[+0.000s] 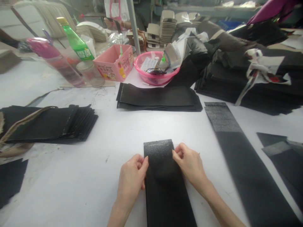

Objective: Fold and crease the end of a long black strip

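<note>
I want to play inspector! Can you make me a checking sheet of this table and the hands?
Surface: white table, scuffed and marked.
Job's things: black strip lying flat; left hand pinches its left edge, right hand its right edge.
Clutter: black stacks left and centre, long black strip, pink basin, pink box, green bottle, pink bottle.
Hands: both bare, fingers closed on the strip.
Cables: nothing seen.
Surroundings: dark fabric bundles, pale stacked pieces behind.
</note>
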Motion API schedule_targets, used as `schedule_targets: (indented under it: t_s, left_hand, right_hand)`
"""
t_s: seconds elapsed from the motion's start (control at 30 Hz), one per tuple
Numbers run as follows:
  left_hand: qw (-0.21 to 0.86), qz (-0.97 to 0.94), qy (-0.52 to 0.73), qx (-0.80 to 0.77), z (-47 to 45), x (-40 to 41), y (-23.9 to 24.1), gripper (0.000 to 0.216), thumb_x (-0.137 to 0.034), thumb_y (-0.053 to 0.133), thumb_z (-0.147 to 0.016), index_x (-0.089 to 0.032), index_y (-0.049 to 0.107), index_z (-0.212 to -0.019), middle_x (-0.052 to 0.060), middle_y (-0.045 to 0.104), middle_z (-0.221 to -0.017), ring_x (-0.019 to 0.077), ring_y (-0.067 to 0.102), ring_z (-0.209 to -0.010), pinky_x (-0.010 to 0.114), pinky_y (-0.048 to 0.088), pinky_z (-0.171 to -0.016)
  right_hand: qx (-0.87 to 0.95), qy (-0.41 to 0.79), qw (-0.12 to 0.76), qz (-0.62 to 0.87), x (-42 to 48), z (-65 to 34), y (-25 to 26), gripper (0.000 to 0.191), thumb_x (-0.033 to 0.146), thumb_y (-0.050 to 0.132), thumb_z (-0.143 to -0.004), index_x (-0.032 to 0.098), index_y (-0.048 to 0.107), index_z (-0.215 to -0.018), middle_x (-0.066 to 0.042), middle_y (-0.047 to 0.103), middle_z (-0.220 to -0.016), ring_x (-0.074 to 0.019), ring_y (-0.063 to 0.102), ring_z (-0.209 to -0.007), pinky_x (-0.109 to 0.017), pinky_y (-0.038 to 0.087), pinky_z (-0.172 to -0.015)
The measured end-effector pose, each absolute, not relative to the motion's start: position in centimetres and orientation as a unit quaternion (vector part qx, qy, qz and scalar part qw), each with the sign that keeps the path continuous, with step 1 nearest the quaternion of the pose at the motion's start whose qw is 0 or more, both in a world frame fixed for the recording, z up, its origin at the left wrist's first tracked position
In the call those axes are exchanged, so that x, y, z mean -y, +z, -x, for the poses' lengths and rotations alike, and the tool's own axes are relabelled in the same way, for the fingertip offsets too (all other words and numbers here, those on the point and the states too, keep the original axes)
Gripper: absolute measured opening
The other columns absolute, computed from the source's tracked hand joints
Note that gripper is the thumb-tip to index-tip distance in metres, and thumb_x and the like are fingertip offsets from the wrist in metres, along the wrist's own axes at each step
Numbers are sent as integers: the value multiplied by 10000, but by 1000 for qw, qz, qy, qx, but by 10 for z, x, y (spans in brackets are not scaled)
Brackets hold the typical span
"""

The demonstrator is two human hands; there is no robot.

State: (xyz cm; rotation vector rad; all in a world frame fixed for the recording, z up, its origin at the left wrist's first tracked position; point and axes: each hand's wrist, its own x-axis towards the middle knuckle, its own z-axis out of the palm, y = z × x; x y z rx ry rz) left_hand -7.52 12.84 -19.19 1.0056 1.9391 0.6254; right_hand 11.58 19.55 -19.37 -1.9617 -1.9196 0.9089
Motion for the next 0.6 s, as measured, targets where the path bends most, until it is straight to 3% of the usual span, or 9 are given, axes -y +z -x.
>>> schedule_targets:
  t_s: [0.23,0.43,0.6]
  left_hand:
    - [409,-412,244,-777,76,-129,-193,410,-546,483,-898,-209,506,-665,-67,518,-412,128,504,-309,197,325,-346]
    - [395,-429,237,-777,76,-129,-191,391,-510,478,-902,-211,495,-651,-73,508,-404,124,505,-314,200,326,-372]
    - [363,-451,210,-788,74,-128,-189,369,-480,459,-918,-213,496,-666,-72,516,-410,124,515,-336,216,318,-410]
  right_hand:
    - [661,285,100,686,-195,-115,-192,101,271,602,-885,241,522,-831,71,666,-647,-174,619,-636,-260,278,-574]
    - [724,168,74,665,-185,-113,-196,102,296,581,-927,236,525,-866,48,637,-661,-179,603,-580,-269,221,-535]
    - [776,100,121,611,-179,-113,-199,56,241,563,-949,273,604,-967,28,635,-895,-140,593,-645,-274,280,-533]
